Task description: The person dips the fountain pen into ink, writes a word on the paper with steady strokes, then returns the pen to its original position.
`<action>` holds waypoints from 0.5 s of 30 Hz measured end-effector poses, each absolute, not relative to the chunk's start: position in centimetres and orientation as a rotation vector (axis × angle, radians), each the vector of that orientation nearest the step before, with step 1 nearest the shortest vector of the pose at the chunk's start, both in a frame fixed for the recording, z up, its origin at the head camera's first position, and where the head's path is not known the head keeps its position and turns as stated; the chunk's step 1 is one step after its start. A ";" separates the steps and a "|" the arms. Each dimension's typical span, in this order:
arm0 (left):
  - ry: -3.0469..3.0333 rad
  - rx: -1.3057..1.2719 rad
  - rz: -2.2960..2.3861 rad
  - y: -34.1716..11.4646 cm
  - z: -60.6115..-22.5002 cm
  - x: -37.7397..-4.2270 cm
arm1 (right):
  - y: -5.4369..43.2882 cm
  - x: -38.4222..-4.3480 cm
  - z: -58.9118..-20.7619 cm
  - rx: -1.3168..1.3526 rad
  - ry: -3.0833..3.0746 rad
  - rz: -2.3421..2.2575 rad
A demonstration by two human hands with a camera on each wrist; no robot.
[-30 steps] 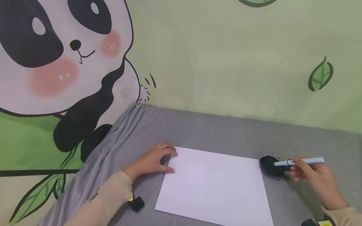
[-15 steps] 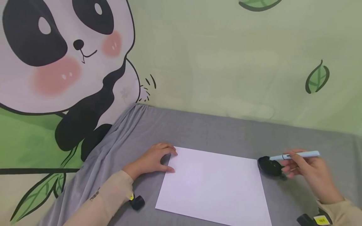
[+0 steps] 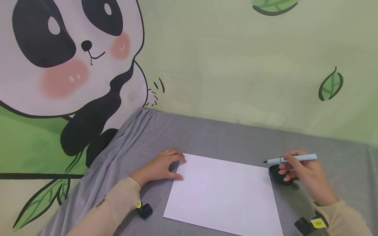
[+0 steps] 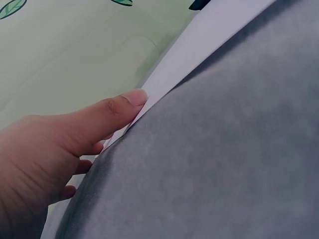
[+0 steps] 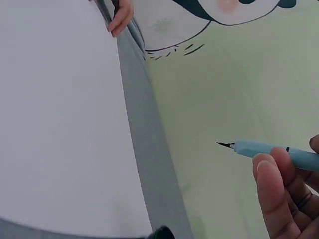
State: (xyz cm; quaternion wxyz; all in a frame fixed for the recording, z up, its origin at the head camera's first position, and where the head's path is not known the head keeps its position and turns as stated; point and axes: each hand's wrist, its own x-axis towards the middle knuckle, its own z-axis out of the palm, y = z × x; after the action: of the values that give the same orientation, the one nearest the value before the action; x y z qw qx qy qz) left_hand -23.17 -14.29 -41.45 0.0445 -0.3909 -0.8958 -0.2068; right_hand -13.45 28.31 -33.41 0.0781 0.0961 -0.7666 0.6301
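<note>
Brush pen (image 5: pixel 256 148): pinching mid-barrel with right hand (image 3: pixel 305 173), probably handling light, stiff. Resting left hand (image 3: pixel 159 166), thumb spread, on paper (image 3: pixel 224 193) beneath.

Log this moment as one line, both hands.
left hand: on paper edge | right hand: holds pen, tip off paper | paper: blank | black dish: beside paper

Smooth ppr (image 3: pixel 224 193), matt cloth (image 3: pixel 212 134), plast. pen (image 5: pixel 259 148)

The right hand (image 3: pixel 310 178) is partly hiding a rounded black dish (image 3: pixel 276 177); picture edges are cropping a white rectangular paper sheet (image 3: pixel 224 193) and, in the right wrist view, a slim light-blue pen (image 5: pixel 260 148).
</note>
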 end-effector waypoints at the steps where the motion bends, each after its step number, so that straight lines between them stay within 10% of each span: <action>1: -2.743 -1.190 -0.629 -14.3 -41.4 -23.1 | 28.0 -13.5 -33.4 0.279 -2.298 1.887; 15: -2.868 -1.188 -0.648 -14.0 -40.9 -22.7 | 23.9 -14.3 -34.5 0.190 -2.392 1.820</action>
State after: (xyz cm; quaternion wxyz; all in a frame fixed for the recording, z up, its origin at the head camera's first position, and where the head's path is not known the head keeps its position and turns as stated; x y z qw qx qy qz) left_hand -22.65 -14.01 -40.87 -0.0150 -0.3746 -0.9043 -0.2044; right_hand -14.34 23.85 -34.49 0.0648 0.0631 -0.7926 0.6029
